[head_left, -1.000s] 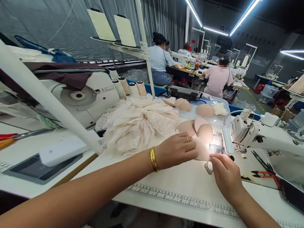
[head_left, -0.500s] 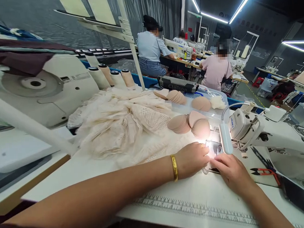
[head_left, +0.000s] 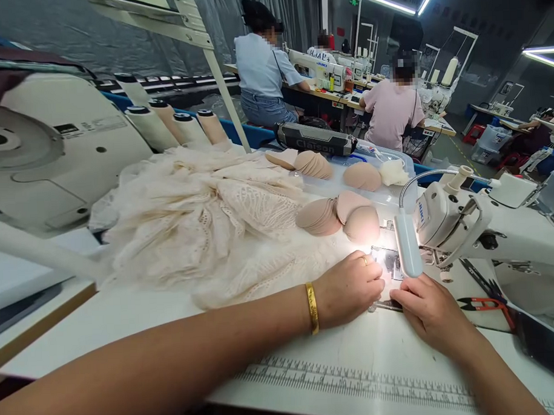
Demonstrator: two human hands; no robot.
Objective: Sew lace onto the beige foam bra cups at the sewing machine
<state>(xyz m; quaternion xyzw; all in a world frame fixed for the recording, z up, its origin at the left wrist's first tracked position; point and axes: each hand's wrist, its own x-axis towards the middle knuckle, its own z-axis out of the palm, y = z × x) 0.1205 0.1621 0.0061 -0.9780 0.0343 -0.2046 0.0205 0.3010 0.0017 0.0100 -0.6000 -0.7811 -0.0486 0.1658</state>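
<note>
My left hand (head_left: 352, 288), with a gold bangle at the wrist, has its fingers curled together at the left edge of the lit plate of a sewing machine (head_left: 459, 222). Facing it, my right hand (head_left: 428, 305) has thumb and fingers drawn together just below the machine's lamp (head_left: 408, 245). Whatever the fingertips hold is too small and too brightly lit to make out. Cream lace fabric (head_left: 200, 216) lies heaped left of the hands, its lower part reaching close to my left hand. Beige rounded pads (head_left: 320, 217) are stacked just beyond.
Red-handled thread snips (head_left: 484, 303) lie right of my right hand, beside a dark flat object (head_left: 540, 343). A printed ruler (head_left: 346, 377) runs along the front edge. Thread cones (head_left: 151, 127) stand at the back left. A clear plastic lid (head_left: 337, 184) bears more pads. Other people sit at machines beyond.
My hands have drawn slightly apart, leaving a small gap between the fingertips. The camera view has shifted a little, so the fabric and cones appear further left and higher.
</note>
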